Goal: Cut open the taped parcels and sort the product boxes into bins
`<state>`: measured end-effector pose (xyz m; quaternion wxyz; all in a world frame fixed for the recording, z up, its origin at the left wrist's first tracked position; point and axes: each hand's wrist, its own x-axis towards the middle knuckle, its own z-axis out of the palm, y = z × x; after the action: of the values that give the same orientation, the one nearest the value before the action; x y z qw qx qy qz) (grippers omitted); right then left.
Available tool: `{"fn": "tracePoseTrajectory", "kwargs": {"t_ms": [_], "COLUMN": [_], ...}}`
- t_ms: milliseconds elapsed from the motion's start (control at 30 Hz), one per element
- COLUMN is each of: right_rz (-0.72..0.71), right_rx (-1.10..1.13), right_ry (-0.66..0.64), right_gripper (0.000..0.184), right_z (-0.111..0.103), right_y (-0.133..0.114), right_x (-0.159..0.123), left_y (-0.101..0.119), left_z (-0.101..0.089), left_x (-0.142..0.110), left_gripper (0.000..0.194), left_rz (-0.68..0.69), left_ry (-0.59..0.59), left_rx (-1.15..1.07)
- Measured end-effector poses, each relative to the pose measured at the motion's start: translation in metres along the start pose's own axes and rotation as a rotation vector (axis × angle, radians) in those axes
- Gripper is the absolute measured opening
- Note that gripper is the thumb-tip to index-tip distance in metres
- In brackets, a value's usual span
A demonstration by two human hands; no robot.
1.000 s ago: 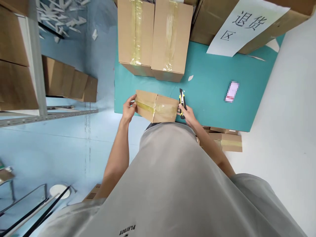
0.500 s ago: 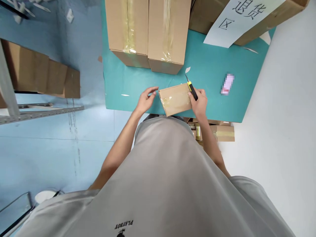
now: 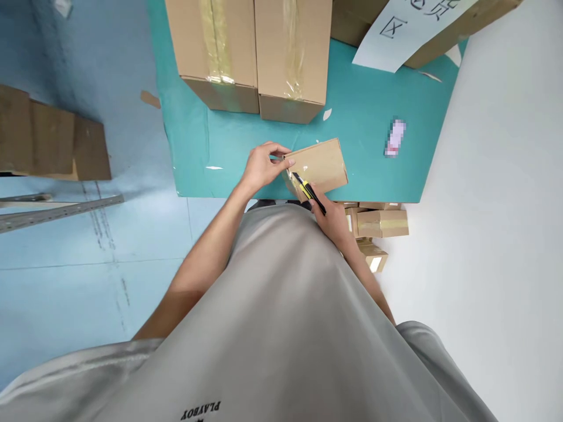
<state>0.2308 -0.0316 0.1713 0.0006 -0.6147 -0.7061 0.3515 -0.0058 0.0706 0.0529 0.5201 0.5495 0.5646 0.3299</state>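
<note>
Your right hand [image 3: 335, 224] has a slim black cutter knife [image 3: 309, 192] with bright yellow along its body. At your left hand [image 3: 260, 167], the small rectangular cardboard box [image 3: 319, 163] is light brown. Under both hands spreads a flat teal-green tabletop [image 3: 360, 158]. Beyond your left hand, two large tan cardboard boxes [image 3: 241, 58] each carry a glossy yellowish tape stripe [image 3: 215, 44]. Your loose grey cloth shirt [image 3: 281, 305] bears black lettering [image 3: 201, 410].

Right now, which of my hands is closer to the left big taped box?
Left. Your left hand, on the small box, is off the near right corner of the left big box; your right hand, holding the cutter, is farther right and nearer you.
</note>
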Motion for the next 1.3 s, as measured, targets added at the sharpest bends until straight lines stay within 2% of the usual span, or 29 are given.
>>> {"fn": "tracePoseTrajectory", "kwargs": {"t_ms": [167,400,667,867,967,1033,1100,1233,1300], "right_rz": [0.061,0.11,0.276,0.327,0.312,0.276,0.246,0.284,0.31], "right_rx": [-0.056,-0.152,-0.455,-0.54,-0.509,-0.443,-0.338,-0.142,-0.072], "right_ry": [-0.01,-0.047,-0.245,-0.406,-0.418,-0.355,-0.208,0.242,0.371], "right_gripper": [0.058,0.059,0.063,0.062,0.062,0.061,0.06,0.064,0.067], "right_z": [0.01,0.006,-0.01,-0.022,-0.029,-0.035,-0.042,-0.045,-0.041], "right_y": [-0.014,-0.035,-0.086,-0.091,-0.089,-0.081,-0.062,0.001,0.031], "right_x": [0.007,0.005,0.02,-0.006,-0.019,-0.026,-0.028,-0.015,-0.003], "left_y": [0.002,-0.001,-0.007,-0.007,-0.007,-0.007,-0.005,0.016,0.035], "left_z": [0.0,0.002,0.004,0.006,0.009,0.01,0.011,0.017,0.028], "left_x": [0.001,0.001,0.004,0.002,-0.001,-0.003,-0.003,-0.002,-0.001], "left_gripper": [0.034,0.034,0.032,0.035,0.037,0.04,0.044,0.052,0.05], "left_rz": [0.004,0.001,-0.017,-0.04,-0.044,-0.046,-0.045,0.056,0.174], "left_ry": [-0.016,-0.014,0.037,0.052,0.085,0.112,0.133,0.164,0.119], "left_rx": [0.031,0.022,0.016,-0.005,-0.022,-0.032,-0.037,0.06,0.182]}}
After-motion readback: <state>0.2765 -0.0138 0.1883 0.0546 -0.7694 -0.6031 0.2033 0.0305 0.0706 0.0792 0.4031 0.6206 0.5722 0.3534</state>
